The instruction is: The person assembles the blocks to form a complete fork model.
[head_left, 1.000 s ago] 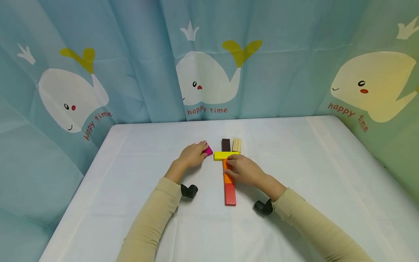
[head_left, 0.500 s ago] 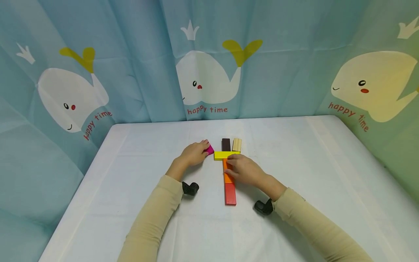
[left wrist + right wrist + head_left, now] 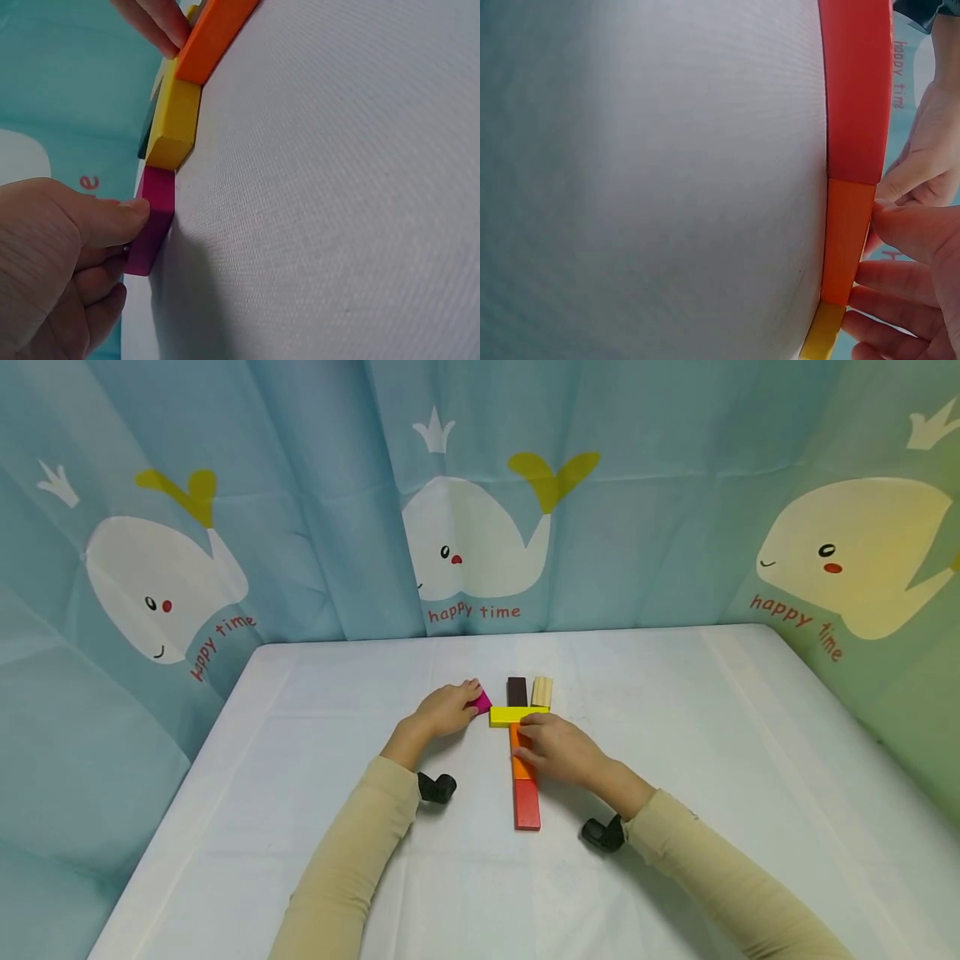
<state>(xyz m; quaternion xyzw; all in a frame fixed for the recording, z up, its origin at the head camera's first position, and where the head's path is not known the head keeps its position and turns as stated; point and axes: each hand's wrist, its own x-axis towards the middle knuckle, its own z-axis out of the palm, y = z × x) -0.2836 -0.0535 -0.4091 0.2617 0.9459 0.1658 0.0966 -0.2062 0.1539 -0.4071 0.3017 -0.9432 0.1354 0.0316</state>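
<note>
My left hand (image 3: 447, 710) pinches a magenta block (image 3: 154, 225) between thumb and fingers. One end of that block is right at the left end of the yellow block (image 3: 502, 717); in the head view the fingers hide much of it. The orange block (image 3: 521, 767) runs from the yellow one toward me, and the red block (image 3: 527, 806) follows in line. My right hand (image 3: 564, 750) rests its thumb and fingertips on top of the orange block, with some fingers reaching the yellow one (image 3: 823, 330).
Behind the yellow block stand a dark brown block (image 3: 517, 692) and a pale wooden block (image 3: 542, 692), side by side. A white cloth (image 3: 675, 735) covers the table. A blue whale-print curtain (image 3: 315, 527) hangs around it. Black wrist cameras (image 3: 437, 787) sit below both hands.
My left hand has slid the magenta block slightly to the right, up to the yellow block's end. The right hand and the other blocks have stayed in place.
</note>
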